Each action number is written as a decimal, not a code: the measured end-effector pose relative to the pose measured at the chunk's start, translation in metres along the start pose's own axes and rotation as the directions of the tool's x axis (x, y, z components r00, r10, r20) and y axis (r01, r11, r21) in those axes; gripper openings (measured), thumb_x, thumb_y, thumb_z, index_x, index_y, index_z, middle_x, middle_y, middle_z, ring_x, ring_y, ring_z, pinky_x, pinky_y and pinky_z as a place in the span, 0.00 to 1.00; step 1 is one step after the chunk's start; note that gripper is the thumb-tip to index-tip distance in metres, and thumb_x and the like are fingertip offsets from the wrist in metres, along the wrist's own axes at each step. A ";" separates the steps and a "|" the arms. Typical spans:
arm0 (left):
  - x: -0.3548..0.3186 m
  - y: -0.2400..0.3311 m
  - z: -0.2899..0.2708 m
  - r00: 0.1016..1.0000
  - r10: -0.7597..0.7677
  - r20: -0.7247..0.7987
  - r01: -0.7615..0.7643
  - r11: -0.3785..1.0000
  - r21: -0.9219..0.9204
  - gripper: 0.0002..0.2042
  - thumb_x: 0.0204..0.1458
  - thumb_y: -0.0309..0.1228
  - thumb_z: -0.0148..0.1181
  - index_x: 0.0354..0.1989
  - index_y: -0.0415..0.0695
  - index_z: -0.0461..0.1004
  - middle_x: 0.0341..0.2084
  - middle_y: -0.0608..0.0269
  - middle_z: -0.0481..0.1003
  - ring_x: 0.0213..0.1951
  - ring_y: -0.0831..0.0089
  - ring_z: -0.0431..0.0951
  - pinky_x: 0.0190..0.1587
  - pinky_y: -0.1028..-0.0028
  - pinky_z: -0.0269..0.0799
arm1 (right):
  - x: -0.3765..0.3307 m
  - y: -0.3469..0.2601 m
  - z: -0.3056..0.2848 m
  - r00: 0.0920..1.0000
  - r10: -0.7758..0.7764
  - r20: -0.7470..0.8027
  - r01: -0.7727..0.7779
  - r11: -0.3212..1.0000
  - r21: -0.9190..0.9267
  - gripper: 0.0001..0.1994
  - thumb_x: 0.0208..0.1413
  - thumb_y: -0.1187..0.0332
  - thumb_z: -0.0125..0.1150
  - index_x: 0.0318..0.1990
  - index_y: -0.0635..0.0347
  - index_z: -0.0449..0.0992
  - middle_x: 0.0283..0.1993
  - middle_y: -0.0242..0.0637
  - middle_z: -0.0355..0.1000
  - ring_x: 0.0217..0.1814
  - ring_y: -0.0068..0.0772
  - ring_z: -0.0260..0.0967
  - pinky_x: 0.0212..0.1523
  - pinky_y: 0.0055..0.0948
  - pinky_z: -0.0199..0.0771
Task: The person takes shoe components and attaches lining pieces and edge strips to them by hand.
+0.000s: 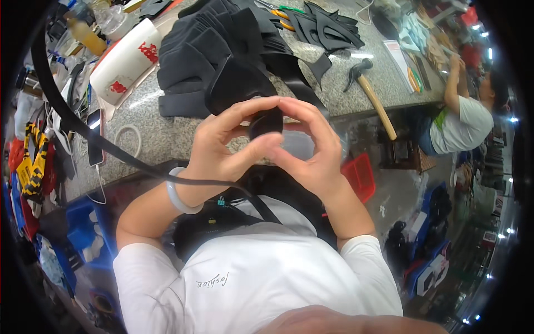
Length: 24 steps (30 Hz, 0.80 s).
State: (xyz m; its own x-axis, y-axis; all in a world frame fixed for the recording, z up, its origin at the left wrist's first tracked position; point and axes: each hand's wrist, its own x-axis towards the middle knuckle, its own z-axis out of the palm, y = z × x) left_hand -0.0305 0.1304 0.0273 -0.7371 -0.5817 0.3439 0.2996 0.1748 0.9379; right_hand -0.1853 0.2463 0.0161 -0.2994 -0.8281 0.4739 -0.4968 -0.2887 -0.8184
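Note:
My left hand [225, 145] and my right hand [311, 147] meet in front of my chest, both gripping one small black piece of soft material [266, 123] between thumbs and fingertips. The piece is folded or bent, and its lower part is hidden by my thumbs. A pale bangle [179, 195] sits on my left wrist. Just beyond my hands, a large pile of black cut pieces [217, 50] lies on the speckled stone worktable [150, 128].
A wooden-handled hammer [370, 89] lies at the table's right edge, with orange-handled scissors [283, 19] behind the pile. A white bag with red print [125, 61], a phone [94, 136] and bottles stand at the left. Another person [464, 117] works at the far right. Blue and red bins sit below.

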 end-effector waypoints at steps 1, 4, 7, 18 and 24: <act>0.000 -0.005 -0.001 0.995 0.050 0.083 -0.053 0.998 0.039 0.30 0.55 0.29 0.70 0.65 0.37 0.68 0.51 0.52 0.78 0.48 0.66 0.82 0.52 0.69 0.79 | -0.002 -0.003 -0.003 1.000 -0.027 -0.012 0.026 0.999 -0.032 0.36 0.43 0.67 0.81 0.61 0.64 0.72 0.61 0.49 0.73 0.60 0.43 0.75 0.56 0.34 0.78; -0.007 -0.007 0.002 0.986 0.042 0.162 -0.060 0.993 0.104 0.34 0.55 0.31 0.70 0.69 0.38 0.62 0.51 0.49 0.78 0.48 0.61 0.82 0.53 0.66 0.78 | -0.011 -0.009 -0.006 0.997 -0.066 0.035 0.071 0.982 -0.175 0.36 0.43 0.67 0.81 0.62 0.65 0.72 0.59 0.48 0.75 0.58 0.44 0.76 0.56 0.34 0.78; -0.012 -0.008 0.004 0.973 0.036 0.227 -0.074 0.985 0.157 0.37 0.55 0.34 0.70 0.72 0.40 0.59 0.49 0.49 0.79 0.46 0.57 0.83 0.53 0.65 0.78 | -0.023 0.000 -0.011 0.996 0.083 -0.014 -0.084 0.995 -0.054 0.22 0.55 0.70 0.71 0.56 0.68 0.76 0.56 0.49 0.77 0.56 0.40 0.77 0.56 0.33 0.76; -0.011 -0.025 0.005 0.973 -0.188 -0.133 0.188 0.982 -0.008 0.37 0.46 0.18 0.74 0.65 0.40 0.61 0.55 0.52 0.70 0.39 0.76 0.79 0.36 0.82 0.78 | -0.044 0.014 -0.015 0.907 0.412 -0.086 -0.353 0.855 0.380 0.11 0.63 0.77 0.64 0.51 0.72 0.77 0.46 0.33 0.76 0.45 0.18 0.72 0.46 0.18 0.72; -0.008 -0.035 -0.002 0.923 -0.302 -0.239 0.282 0.952 -0.114 0.41 0.48 0.18 0.73 0.70 0.39 0.56 0.57 0.47 0.67 0.39 0.79 0.77 0.37 0.82 0.80 | -0.047 0.020 -0.016 0.882 0.470 -0.007 -0.406 0.770 0.493 0.15 0.63 0.77 0.64 0.55 0.72 0.74 0.48 0.38 0.78 0.49 0.21 0.74 0.50 0.22 0.77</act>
State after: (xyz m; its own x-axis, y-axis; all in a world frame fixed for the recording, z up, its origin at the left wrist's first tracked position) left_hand -0.0336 0.1276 -0.0087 -0.6264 -0.7792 0.0230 0.1464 -0.0885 0.9853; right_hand -0.1943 0.2869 -0.0168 -0.5039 -0.8631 0.0356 0.1405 -0.1225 -0.9825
